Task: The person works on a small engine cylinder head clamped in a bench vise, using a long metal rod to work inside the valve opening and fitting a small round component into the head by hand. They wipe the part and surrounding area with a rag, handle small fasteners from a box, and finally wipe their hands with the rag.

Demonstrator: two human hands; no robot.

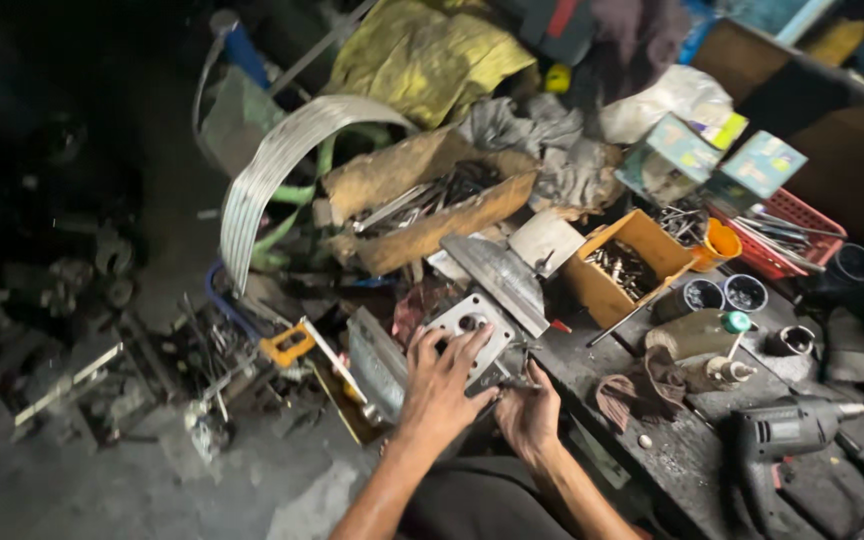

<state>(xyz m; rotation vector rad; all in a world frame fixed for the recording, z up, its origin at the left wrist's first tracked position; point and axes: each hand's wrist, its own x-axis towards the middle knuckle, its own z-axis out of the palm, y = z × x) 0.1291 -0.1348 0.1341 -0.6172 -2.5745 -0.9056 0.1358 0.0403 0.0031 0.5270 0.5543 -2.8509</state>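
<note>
My left hand [442,385] lies spread on a square grey metal plate [470,322] with round holes, fingers pressing its lower part. My right hand [527,408] sits just right of it, fingers curled at the plate's lower right edge around something small and dark that I cannot make out. The plate rests at the left end of a dirty workbench [672,450]. A long angled metal bar [502,275] lies just behind the plate.
An orange box of screws [624,268], small cups [724,293], a red basket [787,232], a green-capped bottle [697,335] and an electric drill [787,430] crowd the bench. A cardboard box of tools [432,205], curved metal strip [267,170] and scrap lie left.
</note>
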